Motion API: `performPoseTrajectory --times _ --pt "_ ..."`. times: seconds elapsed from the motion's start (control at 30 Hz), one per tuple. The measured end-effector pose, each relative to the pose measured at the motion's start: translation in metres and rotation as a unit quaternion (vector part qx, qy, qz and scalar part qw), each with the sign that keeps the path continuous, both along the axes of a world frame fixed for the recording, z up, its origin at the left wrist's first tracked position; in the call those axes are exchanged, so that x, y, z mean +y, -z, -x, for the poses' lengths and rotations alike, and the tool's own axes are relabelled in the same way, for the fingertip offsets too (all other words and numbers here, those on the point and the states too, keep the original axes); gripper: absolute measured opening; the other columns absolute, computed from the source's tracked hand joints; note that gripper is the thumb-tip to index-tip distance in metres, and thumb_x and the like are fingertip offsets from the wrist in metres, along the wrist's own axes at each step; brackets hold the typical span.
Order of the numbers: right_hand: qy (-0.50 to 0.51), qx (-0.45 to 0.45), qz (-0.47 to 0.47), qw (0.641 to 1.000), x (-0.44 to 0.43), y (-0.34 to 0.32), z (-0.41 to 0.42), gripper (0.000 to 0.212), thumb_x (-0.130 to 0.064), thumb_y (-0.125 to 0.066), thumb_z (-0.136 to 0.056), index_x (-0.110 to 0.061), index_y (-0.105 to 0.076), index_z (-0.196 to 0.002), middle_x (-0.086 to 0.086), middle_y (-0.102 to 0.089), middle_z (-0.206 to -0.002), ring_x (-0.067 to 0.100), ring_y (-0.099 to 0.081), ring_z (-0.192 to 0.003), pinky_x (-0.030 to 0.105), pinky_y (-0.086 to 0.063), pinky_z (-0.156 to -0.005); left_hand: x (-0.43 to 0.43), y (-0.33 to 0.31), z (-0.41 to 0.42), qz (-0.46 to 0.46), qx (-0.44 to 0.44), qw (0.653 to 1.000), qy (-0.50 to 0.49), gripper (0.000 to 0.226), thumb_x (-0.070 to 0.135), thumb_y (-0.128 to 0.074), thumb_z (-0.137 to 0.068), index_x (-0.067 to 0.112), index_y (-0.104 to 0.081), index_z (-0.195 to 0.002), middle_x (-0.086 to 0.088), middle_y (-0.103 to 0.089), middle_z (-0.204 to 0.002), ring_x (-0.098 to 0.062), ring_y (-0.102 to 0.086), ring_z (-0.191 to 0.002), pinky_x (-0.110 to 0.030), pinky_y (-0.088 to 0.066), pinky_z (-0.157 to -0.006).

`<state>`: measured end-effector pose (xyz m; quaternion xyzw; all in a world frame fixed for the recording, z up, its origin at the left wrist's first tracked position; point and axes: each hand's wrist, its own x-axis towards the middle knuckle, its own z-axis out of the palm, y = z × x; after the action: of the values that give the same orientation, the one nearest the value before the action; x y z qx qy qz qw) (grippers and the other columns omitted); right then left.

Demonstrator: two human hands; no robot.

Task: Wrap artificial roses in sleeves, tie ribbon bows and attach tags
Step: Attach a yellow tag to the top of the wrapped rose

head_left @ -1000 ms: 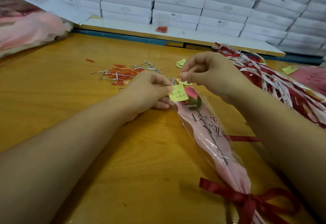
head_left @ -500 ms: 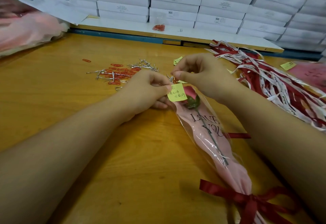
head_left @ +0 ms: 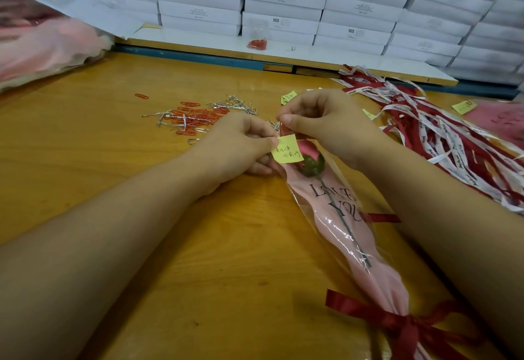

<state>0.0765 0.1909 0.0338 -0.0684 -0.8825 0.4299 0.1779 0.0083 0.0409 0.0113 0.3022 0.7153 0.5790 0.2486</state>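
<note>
Judging by the layout, the tag gets clipped at the far end: the pink-and-clear sleeved rose (head_left: 337,212) lies on the wooden counter (head_left: 113,161), bow near, bloom far. The yellow paper tag (head_left: 287,152) is pinched by the left hand (head_left: 241,144); something small and red, likely a clip, is pinched just above by the right hand (head_left: 317,115).

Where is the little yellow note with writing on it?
The yellow note is mid-table in the head view, pinched by the left hand at the sleeve's top, just over the rose.

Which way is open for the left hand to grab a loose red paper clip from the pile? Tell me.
Probably yes: the paper clip pile lies just beyond the left hand on bare table, nothing between. But it is pinching the yellow tag.
</note>
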Motion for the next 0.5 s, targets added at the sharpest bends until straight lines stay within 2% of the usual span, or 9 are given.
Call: performPoseTrajectory --times 0.23,0.37,0.43,0.5 --pt "0.024 0.045 0.01 0.999 -0.002 0.0 0.0012 0.014 -0.012 -0.063 -0.09 -0.022 -0.067 -0.082 0.002 -0.069 -0.082 0.012 -0.068 -0.072 0.025 -0.058 -0.068 -0.0017 -0.0019 0.0004 -0.016 -0.009 1.0 -0.004 0.008 0.007 -0.058 -0.092 0.008 -0.066 -0.091 -0.006 -0.073 -0.07 -0.012 -0.069 -0.059 -0.021 -0.057 -0.055" --pt "0.02 0.018 -0.008 1.0 -0.0045 0.0024 0.0026 0.011 -0.015 -0.065 -0.089 -0.023 -0.069 -0.082 0.002 -0.07 -0.084 0.007 -0.065 -0.073 0.019 -0.053 -0.065 -0.0015 -0.0021 -0.0001 -0.02 -0.012 1.0 -0.006 0.008 0.006 -0.058 -0.092 0.008 -0.066 -0.092 -0.005 -0.072 -0.068 -0.013 -0.07 -0.06 -0.021 -0.057 -0.055" --pt "0.027 0.006 0.021 0.999 -0.0049 0.0027 0.0042 0.008 -0.013 -0.065 -0.089 -0.019 -0.069 -0.085 0.005 -0.07 -0.083 0.007 -0.064 -0.07 0.021 -0.053 -0.064 -0.0019 -0.0022 0.0001 -0.02 -0.015 1.0 -0.007 0.008 0.006 -0.058 -0.092 0.008 -0.065 -0.091 -0.004 -0.072 -0.066 -0.014 -0.07 -0.06 -0.022 -0.057 -0.056" --pt "0.032 0.003 0.082 0.996 -0.0052 0.0027 0.0045 0.006 -0.01 -0.064 -0.089 -0.014 -0.069 -0.088 0.004 -0.067 -0.077 0.005 -0.062 -0.063 0.018 -0.052 -0.056 -0.0027 -0.0025 0.0008 -0.014 -0.013 1.0 -0.008 0.008 0.006 -0.057 -0.092 0.008 -0.065 -0.091 -0.004 -0.072 -0.065 -0.013 -0.069 -0.059 -0.021 -0.057 -0.056"
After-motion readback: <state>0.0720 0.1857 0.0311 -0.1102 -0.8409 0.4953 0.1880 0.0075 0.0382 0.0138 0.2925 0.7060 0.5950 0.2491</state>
